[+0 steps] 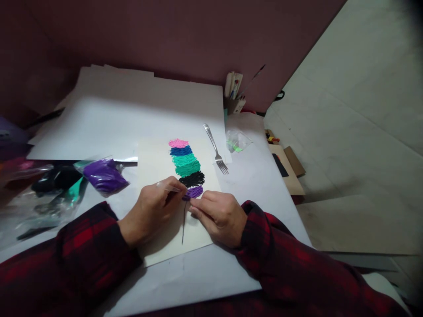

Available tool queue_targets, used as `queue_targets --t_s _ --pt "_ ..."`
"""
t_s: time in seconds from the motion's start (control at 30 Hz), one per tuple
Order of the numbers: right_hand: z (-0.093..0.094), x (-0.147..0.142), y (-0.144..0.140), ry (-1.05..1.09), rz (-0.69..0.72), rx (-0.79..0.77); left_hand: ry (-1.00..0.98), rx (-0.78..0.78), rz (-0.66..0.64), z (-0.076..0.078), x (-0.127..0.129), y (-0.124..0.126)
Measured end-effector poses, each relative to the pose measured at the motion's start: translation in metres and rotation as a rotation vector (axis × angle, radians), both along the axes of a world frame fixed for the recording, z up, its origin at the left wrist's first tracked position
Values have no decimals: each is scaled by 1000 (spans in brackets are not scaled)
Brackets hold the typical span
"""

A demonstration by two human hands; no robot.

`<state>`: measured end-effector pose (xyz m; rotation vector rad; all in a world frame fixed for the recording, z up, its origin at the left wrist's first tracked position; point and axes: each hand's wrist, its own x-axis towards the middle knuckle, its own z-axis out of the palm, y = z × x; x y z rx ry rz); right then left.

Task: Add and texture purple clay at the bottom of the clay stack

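A cream sheet of paper [153,165] carries a column of textured, clay-like bands: pink [178,143], blue [181,151], two greens [187,165], black [192,179] and purple [194,192]. My left hand [153,209] is closed on a thin, pale, see-through stick-like tool [167,187], its tip end at the purple band. At the lower right edge of that band, my right hand [220,215] is pinched shut; what lies between its fingertips is hidden. A thin dark strand [183,224] runs down the paper from between the hands.
A metal fork [214,147] lies right of the bands, beside a small clear bag [238,141]. Left are a bag of purple clay-like material [104,175] and other plastic bags [49,202]. Large white sheets [148,103] lie behind; a pen holder [234,90] stands at the wall.
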<state>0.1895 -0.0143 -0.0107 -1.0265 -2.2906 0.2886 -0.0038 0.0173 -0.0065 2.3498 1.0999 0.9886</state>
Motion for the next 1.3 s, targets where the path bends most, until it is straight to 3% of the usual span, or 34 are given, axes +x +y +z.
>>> queue_targets --t_s 0.6,1.3 --pt "-2 1 0 -26 -28 -25 119 182 -20 -6 2 -1" --pt "-1 0 0 -42 -28 -56 138 189 -4 -7 -2 -2"
